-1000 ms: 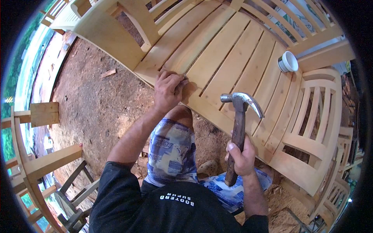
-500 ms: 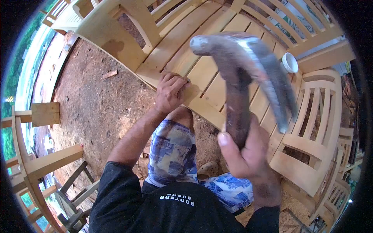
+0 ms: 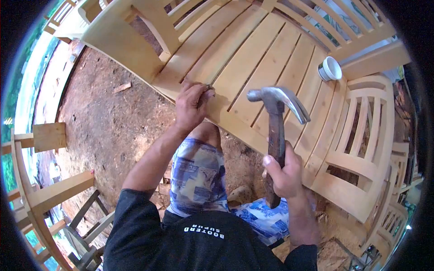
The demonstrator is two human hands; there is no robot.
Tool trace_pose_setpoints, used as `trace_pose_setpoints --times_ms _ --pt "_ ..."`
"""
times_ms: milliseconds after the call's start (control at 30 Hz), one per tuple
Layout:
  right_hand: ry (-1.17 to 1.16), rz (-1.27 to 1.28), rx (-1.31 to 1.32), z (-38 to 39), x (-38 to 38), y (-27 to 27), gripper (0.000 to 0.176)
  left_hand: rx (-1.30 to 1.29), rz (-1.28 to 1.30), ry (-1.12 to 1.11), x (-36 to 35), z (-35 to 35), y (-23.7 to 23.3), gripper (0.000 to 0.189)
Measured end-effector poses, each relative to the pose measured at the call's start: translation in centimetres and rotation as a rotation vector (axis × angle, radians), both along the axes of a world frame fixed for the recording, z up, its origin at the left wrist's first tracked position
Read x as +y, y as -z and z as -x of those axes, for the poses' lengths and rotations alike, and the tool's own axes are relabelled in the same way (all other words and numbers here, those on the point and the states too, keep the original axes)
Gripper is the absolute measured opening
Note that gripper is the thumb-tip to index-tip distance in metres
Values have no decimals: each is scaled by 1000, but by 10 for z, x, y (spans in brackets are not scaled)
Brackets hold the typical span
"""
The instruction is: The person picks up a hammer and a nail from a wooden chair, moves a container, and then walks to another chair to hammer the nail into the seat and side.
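Note:
A claw hammer (image 3: 276, 131) is in my right hand (image 3: 285, 174), whose fingers wrap around its dark wooden handle. Its metal head is raised above the slatted seat of a pale wooden bench (image 3: 253, 74), with the claw towards the right. My left hand (image 3: 192, 103) rests on the bench's front edge, fingers closed in a pinch. A tiny dark tip shows at those fingertips, too small to name. The hammer head is to the right of my left hand, apart from it.
A white plastic tub (image 3: 331, 69) stands on the bench by the far armrest. Other wooden furniture frames (image 3: 63, 192) are at the left. A wood scrap (image 3: 122, 87) lies on the dirt floor (image 3: 106, 117).
The hammer has come down and away from the camera, from a high blurred position to lower over the seat. My left hand keeps its place on the bench edge.

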State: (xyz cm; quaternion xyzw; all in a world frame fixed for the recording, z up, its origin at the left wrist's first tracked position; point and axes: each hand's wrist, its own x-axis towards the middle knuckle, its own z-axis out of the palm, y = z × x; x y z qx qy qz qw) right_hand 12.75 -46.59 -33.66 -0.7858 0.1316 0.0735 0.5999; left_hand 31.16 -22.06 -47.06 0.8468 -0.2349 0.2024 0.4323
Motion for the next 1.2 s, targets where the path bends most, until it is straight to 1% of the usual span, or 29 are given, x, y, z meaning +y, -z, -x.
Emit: trace_pose_setpoints --times_ms 33,133,267,533,867,967,1033,1067,1133,1200 --pt "22 -11 0 8 -4 5 23 15 32 44 -5 3 -8 17" --pt "111 -102 41 28 -14 23 22 -18 -2 84 -14 7 -7 17" --pt "171 -164 55 46 -20 37 22 -10 -51 61 -19 12 0 18" --pt "166 -147 61 60 -22 42 25 -87 -76 75 -20 13 5 21" --pt "154 -168 56 55 -18 35 28 -127 -117 104 -19 12 8 24" --pt "108 -120 66 52 -18 32 30 -141 -147 130 -18 14 4 24" --pt "12 0 18 42 -17 20 33 -146 -165 151 -17 14 3 25" --pt "-35 60 -6 35 -16 10 35 -149 -167 165 -16 13 5 28" --pt "-111 173 -125 19 -11 -20 39 -156 -175 194 -14 11 9 34" --pt "-174 251 -290 7 -3 -46 43 -172 -160 171 -17 13 8 30"
